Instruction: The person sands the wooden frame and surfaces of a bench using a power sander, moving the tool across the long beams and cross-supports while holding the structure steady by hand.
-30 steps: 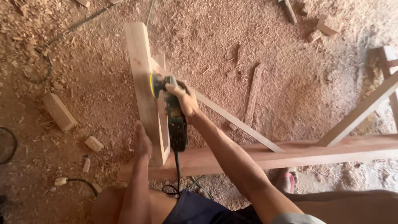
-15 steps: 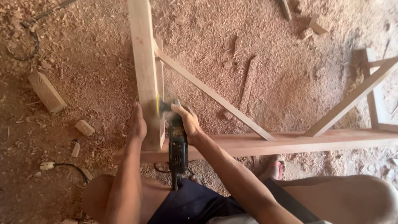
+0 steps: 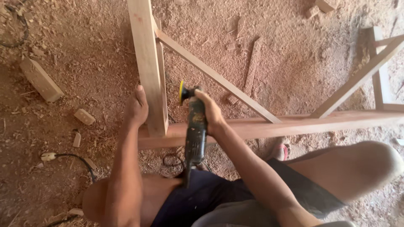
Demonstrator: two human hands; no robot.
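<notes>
My right hand point(image 3: 211, 112) grips a black angle grinder point(image 3: 194, 130) with a yellow-edged sanding disc point(image 3: 182, 92) at its front end. The disc stands just right of an upright wooden post point(image 3: 147, 63), with a small gap between them. My left hand point(image 3: 136, 108) presses against the left side of that post near its lower end. The post joins a long horizontal wooden beam point(image 3: 294, 125) that runs to the right. A thin diagonal brace point(image 3: 219, 77) slants from the post down to the beam.
Sawdust covers the ground. A wood offcut point(image 3: 41, 80) and smaller blocks point(image 3: 84, 116) lie at left, with a black cable and plug point(image 3: 48, 156) nearby. Another frame leg and brace point(image 3: 370, 63) stand at the right. My knees are at the bottom.
The grinder's disc has come away from the post's side and sits a little to its right. My left hand stays on the post. The view shifted so the frame appears lower.
</notes>
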